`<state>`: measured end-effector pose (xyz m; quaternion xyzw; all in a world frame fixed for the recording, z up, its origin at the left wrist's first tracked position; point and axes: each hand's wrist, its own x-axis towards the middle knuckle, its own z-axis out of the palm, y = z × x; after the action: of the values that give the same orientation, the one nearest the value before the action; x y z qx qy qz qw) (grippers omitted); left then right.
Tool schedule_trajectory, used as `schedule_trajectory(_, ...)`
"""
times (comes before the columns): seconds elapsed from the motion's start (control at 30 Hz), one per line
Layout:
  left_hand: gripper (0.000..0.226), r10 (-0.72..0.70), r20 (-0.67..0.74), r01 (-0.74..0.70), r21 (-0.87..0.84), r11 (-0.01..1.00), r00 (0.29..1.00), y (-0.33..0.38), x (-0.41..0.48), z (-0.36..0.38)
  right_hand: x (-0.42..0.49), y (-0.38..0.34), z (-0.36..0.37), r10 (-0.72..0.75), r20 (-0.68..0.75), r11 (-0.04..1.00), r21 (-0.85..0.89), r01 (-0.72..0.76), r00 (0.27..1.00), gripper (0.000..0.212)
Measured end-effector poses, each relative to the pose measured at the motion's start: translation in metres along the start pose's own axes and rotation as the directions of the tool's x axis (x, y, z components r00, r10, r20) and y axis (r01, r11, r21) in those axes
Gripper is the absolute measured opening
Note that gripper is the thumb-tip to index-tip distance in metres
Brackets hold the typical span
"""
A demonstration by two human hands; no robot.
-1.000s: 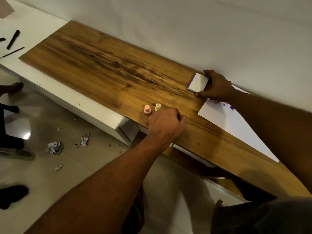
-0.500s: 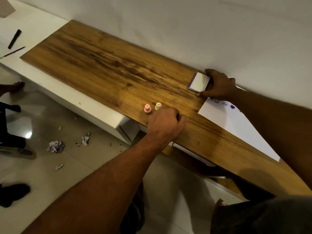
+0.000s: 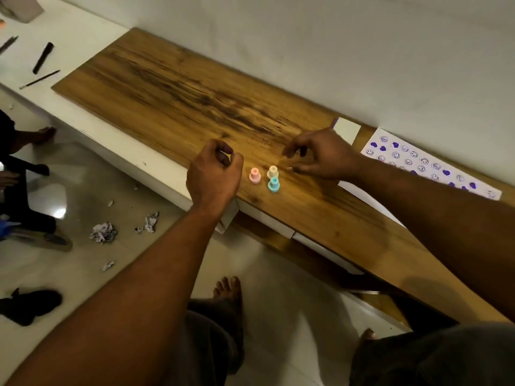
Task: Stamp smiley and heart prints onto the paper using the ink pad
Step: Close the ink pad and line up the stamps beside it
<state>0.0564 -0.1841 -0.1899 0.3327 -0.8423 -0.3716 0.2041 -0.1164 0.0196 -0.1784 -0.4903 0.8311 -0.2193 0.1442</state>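
Both forearms bare, no sleeves, no watch or rings. Dark grey trousers [image 3: 434, 358]. Bare feet [image 3: 227, 291] on the floor.

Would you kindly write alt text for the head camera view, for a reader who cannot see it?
Both bare hands, left and right, hover empty over a wooden board beside three small upright stampers: pink, cream, teal. The closed ink pad and a paper covered in purple smileys and hearts lie to the right.

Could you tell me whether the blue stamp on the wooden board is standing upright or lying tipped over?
Upright. The blue stamp stands on its wide base with its narrow end up, beside the yellow stamp, and neither hand touches it.
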Motion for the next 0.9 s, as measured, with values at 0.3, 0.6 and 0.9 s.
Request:
schedule_trajectory(0.3, 0.067, -0.097, 0.386, 0.018, 0.203, 0.979, 0.917, -0.032, 0.02, 0.004, 0.027, -0.009, 0.024, -0.05, 0.106, 0.998, -0.034, 0.054, 0.993, 0.039)
schedule_trajectory(0.6, 0.048, -0.033, 0.307, -0.019, 0.165, 0.986, 0.951, -0.023, 0.018, 0.035, 0.055, 0.0, 0.019, 0.012, 0.019, 0.969, -0.248, -0.007, 1.0, 0.033)
schedule_trajectory(0.9, 0.043, -0.037, 0.321, -0.004, 0.128, 0.992, 0.946, -0.019, 0.03, 0.052, 0.068, 0.069, -0.033, 0.442, -0.291, 0.827, -0.233, -0.511, 0.849, 0.032)
